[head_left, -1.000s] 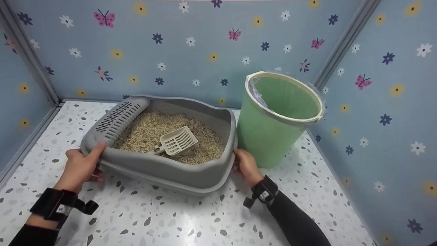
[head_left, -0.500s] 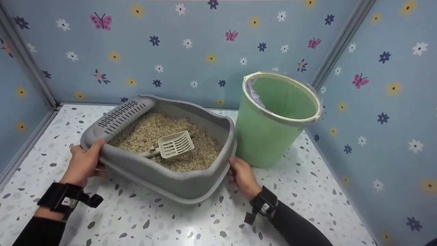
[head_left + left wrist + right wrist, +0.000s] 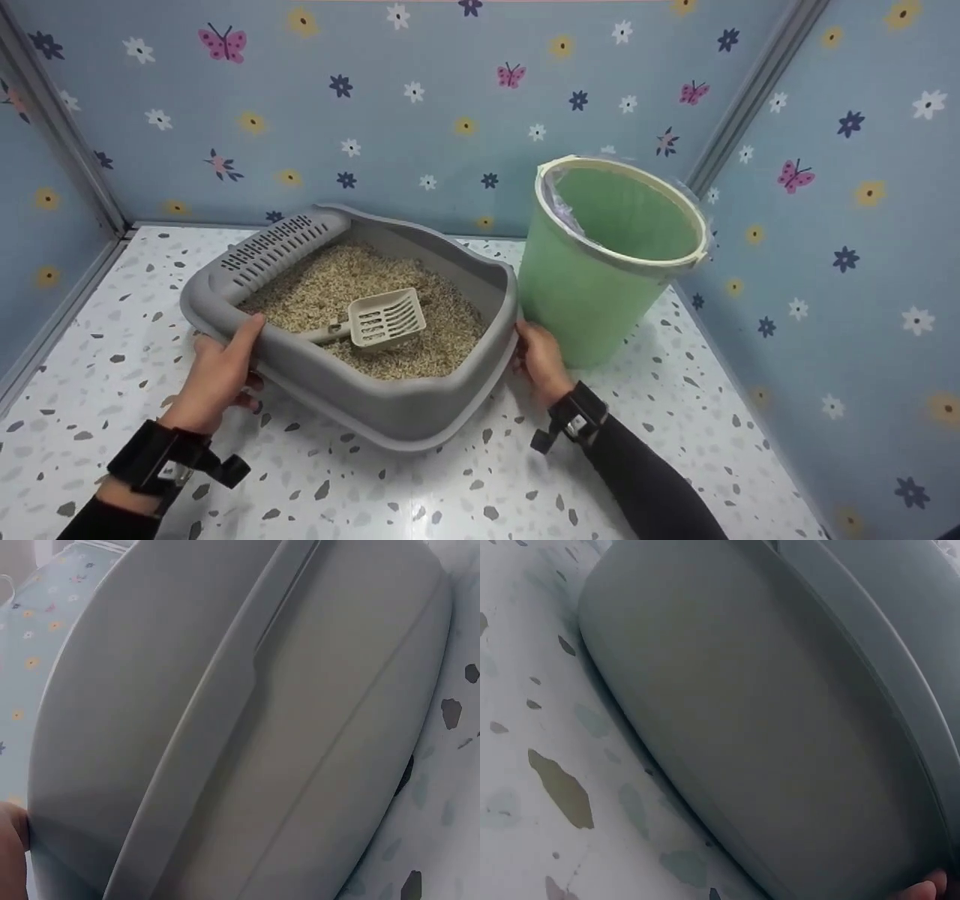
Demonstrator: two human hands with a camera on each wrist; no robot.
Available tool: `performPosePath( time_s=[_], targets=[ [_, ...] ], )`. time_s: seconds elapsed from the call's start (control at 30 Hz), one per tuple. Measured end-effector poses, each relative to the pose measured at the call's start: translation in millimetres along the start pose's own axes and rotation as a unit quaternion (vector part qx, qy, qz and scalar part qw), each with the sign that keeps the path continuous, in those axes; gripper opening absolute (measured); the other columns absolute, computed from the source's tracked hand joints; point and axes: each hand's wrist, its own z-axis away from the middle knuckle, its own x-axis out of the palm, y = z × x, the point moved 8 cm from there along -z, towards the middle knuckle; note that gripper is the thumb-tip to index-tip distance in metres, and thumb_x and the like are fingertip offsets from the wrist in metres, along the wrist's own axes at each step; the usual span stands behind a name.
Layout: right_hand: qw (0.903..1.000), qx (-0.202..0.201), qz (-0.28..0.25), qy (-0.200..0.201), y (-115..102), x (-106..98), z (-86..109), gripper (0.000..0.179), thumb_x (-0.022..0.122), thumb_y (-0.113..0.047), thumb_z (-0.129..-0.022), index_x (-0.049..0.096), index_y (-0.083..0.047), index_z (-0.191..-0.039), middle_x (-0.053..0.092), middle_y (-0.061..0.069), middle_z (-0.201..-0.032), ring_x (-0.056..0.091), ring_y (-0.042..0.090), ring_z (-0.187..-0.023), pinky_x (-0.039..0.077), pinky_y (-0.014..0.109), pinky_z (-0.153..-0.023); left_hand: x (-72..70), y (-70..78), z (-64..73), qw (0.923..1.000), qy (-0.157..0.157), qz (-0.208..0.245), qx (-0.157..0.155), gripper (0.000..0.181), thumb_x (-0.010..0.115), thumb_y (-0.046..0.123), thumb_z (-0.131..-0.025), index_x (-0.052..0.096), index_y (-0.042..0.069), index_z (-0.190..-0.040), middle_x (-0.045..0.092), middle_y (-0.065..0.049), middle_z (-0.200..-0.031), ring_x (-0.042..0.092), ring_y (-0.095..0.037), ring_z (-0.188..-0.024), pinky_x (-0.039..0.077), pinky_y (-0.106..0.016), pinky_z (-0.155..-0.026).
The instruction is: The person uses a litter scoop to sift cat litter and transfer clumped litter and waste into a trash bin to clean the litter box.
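A grey litter box (image 3: 405, 409) filled with pellet litter (image 3: 442, 330) stands at an angle on the speckled surface. A beige slotted litter scoop (image 3: 386, 320) lies on the litter, its handle reaching the near rim. My left hand (image 3: 217, 375) grips the box's near left side, thumb up at the rim and fingers under the ledge. On the right side, my right hand (image 3: 541, 364) holds the box by its outer ledge, fingers partly hidden. Both wrist views look along the litter box's outer wall (image 3: 352, 705), with fingertips (image 3: 922, 891) low in the right one.
A green bin (image 3: 577, 307) with a clear liner stands close against the box's right side. Flower-printed panels (image 3: 420, 112) enclose the back and both sides. The white speckled surface (image 3: 360, 495) extends in front of the box.
The litter box has turned clockwise, its right end coming nearer, and the scoop has turned with it. My left hand has shifted right along the near side; my right hand moved nearer, then back.
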Motion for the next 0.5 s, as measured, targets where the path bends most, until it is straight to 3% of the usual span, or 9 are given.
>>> performPosePath(
  time_s=[0.07,0.17,0.2,0.3,0.4,0.5],
  targets=[
    [0.9998,-0.014,0.006,-0.011,-1,2,0.7,0.032,0.049,-0.031,-0.118,0.055,-0.014,-0.092,0.049,-0.003,-0.071,0.045,0.008,-0.058,0.038,0.022,-0.052,-0.2,0.7,-3.6,1.0,0.004,0.004,0.002,0.082,0.052,0.065,-0.111,0.016,-0.002,-0.141,0.057,-0.008,-0.082,0.064,-0.018,-0.065,0.064,-0.041,-0.054],
    [0.9994,-0.021,0.017,-0.024,1,4,10.1,0.03,0.047,-0.031,-0.119,0.054,-0.014,-0.096,0.048,-0.003,-0.074,0.043,0.009,-0.061,0.036,0.022,-0.054,-3.1,4.7,-13.6,0.9995,0.01,0.017,0.026,0.067,0.052,0.059,-0.112,0.035,-0.003,-0.128,0.054,-0.004,-0.069,0.064,-0.019,-0.058,0.063,-0.041,-0.053],
    [0.9993,-0.02,0.016,-0.029,3,5,14.9,0.03,0.047,-0.031,-0.12,0.053,-0.013,-0.095,0.048,-0.003,-0.075,0.043,0.01,-0.062,0.036,0.023,-0.054,-3.7,6.6,-17.2,0.9991,0.009,0.019,0.037,0.062,0.052,0.058,-0.113,0.038,-0.001,-0.128,0.055,-0.005,-0.072,0.064,-0.019,-0.058,0.063,-0.041,-0.054],
    [0.9986,-0.013,0.008,-0.051,6,9,31.9,0.032,0.046,-0.031,-0.12,0.052,-0.013,-0.095,0.048,-0.002,-0.077,0.043,0.012,-0.064,0.035,0.024,-0.055,-6.1,11.0,-28.3,0.9977,-0.002,0.037,0.058,0.05,0.051,0.056,-0.114,0.043,0.009,-0.127,0.058,-0.016,-0.098,0.067,-0.019,-0.067,0.064,-0.043,-0.057],
    [0.9974,0.0,0.008,-0.071,7,10,41.5,0.035,0.047,-0.031,-0.12,0.053,-0.012,-0.092,0.05,0.0,-0.076,0.044,0.013,-0.063,0.033,0.024,-0.052,-4.1,12.5,-31.8,0.9969,-0.026,0.044,0.059,0.071,0.049,0.06,-0.113,0.026,0.012,-0.16,0.043,-0.027,-0.142,0.069,-0.019,-0.087,0.065,-0.043,-0.067],
    [0.9975,0.01,0.02,-0.067,5,3,36.7,0.038,0.048,-0.035,-0.119,0.055,-0.013,-0.088,0.053,0.0,-0.073,0.044,0.011,-0.059,0.03,0.022,-0.049,4.6,11.2,-25.2,0.9966,-0.054,0.037,0.051,0.09,0.047,0.064,-0.113,0.005,0.007,-0.17,0.033,-0.031,-0.155,0.069,-0.021,-0.097,0.066,-0.043,-0.076]
  ],
)
